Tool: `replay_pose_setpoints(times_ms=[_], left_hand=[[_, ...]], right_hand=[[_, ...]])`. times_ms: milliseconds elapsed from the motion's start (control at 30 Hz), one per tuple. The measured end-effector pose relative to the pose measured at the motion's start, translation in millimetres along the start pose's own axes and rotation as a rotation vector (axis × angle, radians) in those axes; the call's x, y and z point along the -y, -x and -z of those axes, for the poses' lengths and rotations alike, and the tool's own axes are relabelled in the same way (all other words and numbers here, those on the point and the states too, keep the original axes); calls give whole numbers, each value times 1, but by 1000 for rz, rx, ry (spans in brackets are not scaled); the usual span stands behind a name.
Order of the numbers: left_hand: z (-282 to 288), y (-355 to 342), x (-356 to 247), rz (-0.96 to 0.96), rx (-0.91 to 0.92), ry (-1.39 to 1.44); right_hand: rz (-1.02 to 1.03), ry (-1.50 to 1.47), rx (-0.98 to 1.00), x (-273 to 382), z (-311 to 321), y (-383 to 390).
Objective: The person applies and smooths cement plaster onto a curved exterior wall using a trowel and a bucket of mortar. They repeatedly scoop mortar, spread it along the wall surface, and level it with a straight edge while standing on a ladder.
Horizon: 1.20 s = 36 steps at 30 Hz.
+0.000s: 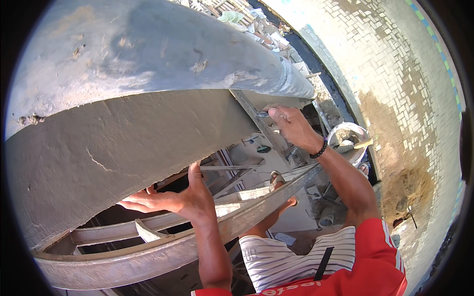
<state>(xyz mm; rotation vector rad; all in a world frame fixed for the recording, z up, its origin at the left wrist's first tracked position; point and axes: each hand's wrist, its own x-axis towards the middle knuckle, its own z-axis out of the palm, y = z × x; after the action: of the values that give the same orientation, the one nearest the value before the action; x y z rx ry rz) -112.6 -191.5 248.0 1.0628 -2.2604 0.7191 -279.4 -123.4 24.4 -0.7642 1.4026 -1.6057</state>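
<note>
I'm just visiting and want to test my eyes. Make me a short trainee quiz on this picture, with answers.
1. On which arm is the black bracelet?
2. True or false: the white bucket appears further right in the picture than the right hand.
3. Where is the left hand on the grey plastered surface?
a) upper edge
b) lower edge
c) centre

Key: 1. Right arm; 2. True; 3. b

Beyond the right hand (294,127) lies a heap of timber scraps and rubble (261,32), a narrow dark trench (318,66) running beside it. Well to that hand's right stretch pale block paving (407,79) and brown soil (376,116). Between it and the left hand (193,200), far below, sits a small dark-green object (263,148), too small to identify.
</note>
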Motion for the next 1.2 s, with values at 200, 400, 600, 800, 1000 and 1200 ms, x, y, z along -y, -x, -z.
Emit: replay_pose_setpoints(times_ms=[200,400,600,800,1000,1200], left_hand=[[-1,0,4,-3,3,-35],[2,-1,2,-20,-8,-100],[-2,0,3,-27,-18,-100],[-2,0,0,-3,-6,-86],[0,1,2,31,-4,-89],[3,1,6,30,-8,-99]], right_hand=[[192,-175,176,65,1,62],[-398,-352,8,-61,24,60],[-594,-399,-154,-139,38,5],[-585,32,-120,-157,40,-28],[-191,80,11,-44,12,-9],[-189,-141,-95,-61,8,41]])
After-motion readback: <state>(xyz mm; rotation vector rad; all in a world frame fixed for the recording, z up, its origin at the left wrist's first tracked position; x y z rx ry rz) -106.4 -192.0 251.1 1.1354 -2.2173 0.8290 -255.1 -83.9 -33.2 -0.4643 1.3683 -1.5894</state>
